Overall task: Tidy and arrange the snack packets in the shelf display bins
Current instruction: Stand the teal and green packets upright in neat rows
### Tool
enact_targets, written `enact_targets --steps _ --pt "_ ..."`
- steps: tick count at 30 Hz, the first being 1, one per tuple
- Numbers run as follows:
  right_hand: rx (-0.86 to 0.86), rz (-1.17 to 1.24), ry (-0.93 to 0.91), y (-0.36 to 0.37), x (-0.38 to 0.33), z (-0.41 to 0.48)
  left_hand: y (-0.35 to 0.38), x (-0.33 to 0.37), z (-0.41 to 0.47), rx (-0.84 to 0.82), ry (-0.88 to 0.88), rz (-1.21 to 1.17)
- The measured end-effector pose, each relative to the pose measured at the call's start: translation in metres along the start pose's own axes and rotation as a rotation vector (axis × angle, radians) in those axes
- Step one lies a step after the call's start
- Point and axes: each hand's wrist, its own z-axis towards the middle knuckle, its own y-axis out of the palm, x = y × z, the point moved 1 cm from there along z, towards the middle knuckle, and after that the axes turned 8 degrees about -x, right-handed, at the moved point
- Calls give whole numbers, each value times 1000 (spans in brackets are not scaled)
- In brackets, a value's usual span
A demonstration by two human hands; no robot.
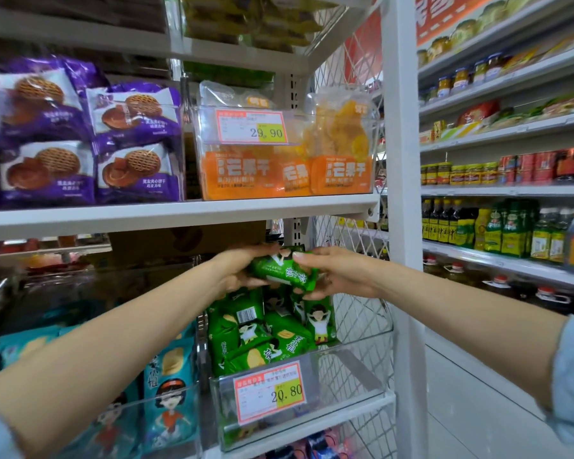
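Fingers (307,255) of the right hand (337,276) and of the left hand (237,271) are curled round one green packet (280,271), each hand pinching an end, the right thumb on top and its other fingers beneath, so that the packet is held level between them, just above the bin and under the shelf (179,215); that shelf leaves only a low gap to work in, so any turning of the packet probably has to be done out in front; the clear bin (345,382) stands at the right end of the lower tier, beside the wire mesh (362,309), its front wall sloping toward the person; inside it lies a heap (262,336) of like green packets, some on edge, some flat, one showing its barcode, none squared up; the held packet looks like a small glossy film pouch, puffed with air, so I judge it very light, soft to the touch and rather slippery, and its contents, apparently crisps, likely brittle; it should therefore be taken by its sealed ends or its long edges, lightly, as now, not squeezed across the middle; set in face forward, it will probably slide on its neighbours unless propped against them; a tag (269,392) is fixed to the bin front.
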Motion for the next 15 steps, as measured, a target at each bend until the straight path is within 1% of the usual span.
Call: enact_targets --steps 2,3,5,7,8,10,11,13,15 --pt "81 28 -39 -3 -2 2 2 0 -2 -83 -32 -62" --pt "115 -8 -38 -6 -3 2 1 0 -2 -115 -30 -9" --pt "174 -180 -22 -13 -8 1 -3 -3 -1 -136 -19 249" --pt "203 -445 -22 -19 -16 -2 -7 -6 -2 -180 -37 544" --pt "200 -614 -15 -21 -20 -5 -7 -7 -2 -228 -67 665" --pt "134 -993 46 -22 -25 -7 -5 -10 -4 -350 -143 892" --pt "73 -1137 93 -21 -26 -7 -1 -12 -4 -417 -171 990" --pt "-50 -1297 180 -19 -26 -6 7 -16 -3 -521 -186 1123" --pt "-107 -1374 212 -17 -23 -3 14 -22 -1 -573 -190 1197"
